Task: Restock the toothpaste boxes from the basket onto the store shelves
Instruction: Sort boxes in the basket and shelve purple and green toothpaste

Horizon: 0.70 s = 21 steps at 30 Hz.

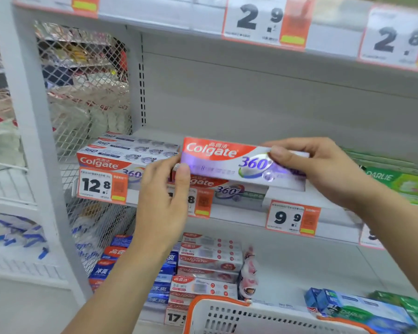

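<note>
Setting: store aisle, grey metal shelf (251, 214) at chest height with a bare back panel, a mesh side panel (82, 92) to the left, price tags (292, 219) clipped along the front edge.
Box: a long Colgate box (229, 162), red, white and purple, held level and lengthwise just above the shelf front, over another box (227, 190) lying on the shelf.
Left hand: left hand (164, 189) grips the box's left end, thumb on the front face, fingers curled behind.
Right hand: right hand (323, 165) pinches the right end, thumb on the front, fingers over the top edge.
Stack: a stack (121, 153) of matching boxes sits at the shelf's left, just beside the held one.
Basket: white plastic basket (263, 317) with an orange rim, low in view; its contents are hidden.
Handling: likely light, a thin card carton, stiff along its length but easy to dent at the faces and end flaps. The glossy print looks a little slippery, so holding both ends is a sound hold.
Shapes: flat-sided cartons with sharp edges should stack squarely.
Lower shelf: more boxes (208, 261), red and blue, lie piled below.
</note>
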### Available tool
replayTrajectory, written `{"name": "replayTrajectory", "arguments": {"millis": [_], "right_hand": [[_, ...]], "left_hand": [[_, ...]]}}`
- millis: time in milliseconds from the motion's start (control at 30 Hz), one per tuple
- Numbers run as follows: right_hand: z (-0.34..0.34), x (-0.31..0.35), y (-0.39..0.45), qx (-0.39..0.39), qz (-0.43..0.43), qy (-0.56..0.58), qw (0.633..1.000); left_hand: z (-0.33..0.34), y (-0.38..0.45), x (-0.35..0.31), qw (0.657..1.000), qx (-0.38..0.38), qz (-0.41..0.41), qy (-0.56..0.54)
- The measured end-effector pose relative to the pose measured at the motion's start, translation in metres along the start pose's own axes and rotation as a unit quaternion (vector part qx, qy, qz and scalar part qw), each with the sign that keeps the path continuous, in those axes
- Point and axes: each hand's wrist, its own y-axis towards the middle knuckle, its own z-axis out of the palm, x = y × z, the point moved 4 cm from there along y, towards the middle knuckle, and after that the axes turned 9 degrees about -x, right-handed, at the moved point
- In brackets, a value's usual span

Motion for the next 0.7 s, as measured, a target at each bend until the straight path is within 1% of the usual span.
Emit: {"name": "replayTrajectory", "arguments": {"millis": [33, 133, 200, 333, 433, 500, 600, 700], "right_hand": [[-0.003, 0.001, 0.006, -0.025, -0.003, 0.009, 1.0], [-0.006, 0.006, 0.033, -0.104, -0.033, 0.022, 0.994], [0.005, 0.011, 0.057, -0.124, -0.063, 0.004, 0.99], [0.056, 0.015, 0.114, -0.113, -0.06, 0.01, 0.992], [0.102, 0.013, 0.15, -0.079, -0.046, 0.029, 0.995], [0.131, 0.01, 0.168, -0.051, -0.036, 0.043, 0.997], [0.169, 0.009, 0.188, -0.024, -0.022, 0.049, 0.998], [0.201, 0.007, 0.202, 0.012, -0.004, 0.037, 0.999]], "left_hand": [[-0.001, 0.003, 0.002, 0.999, -0.007, 0.024, 0.038], [-0.005, 0.013, 0.011, 0.985, -0.034, 0.055, 0.159], [-0.004, 0.017, 0.019, 0.969, -0.024, 0.067, 0.236], [0.0, 0.022, 0.035, 0.947, 0.027, 0.079, 0.31], [0.004, 0.019, 0.042, 0.933, 0.056, 0.101, 0.34], [0.006, 0.018, 0.046, 0.929, 0.058, 0.107, 0.349], [0.005, 0.018, 0.05, 0.926, 0.04, 0.121, 0.356], [0.004, 0.019, 0.054, 0.925, 0.038, 0.129, 0.356]]}}
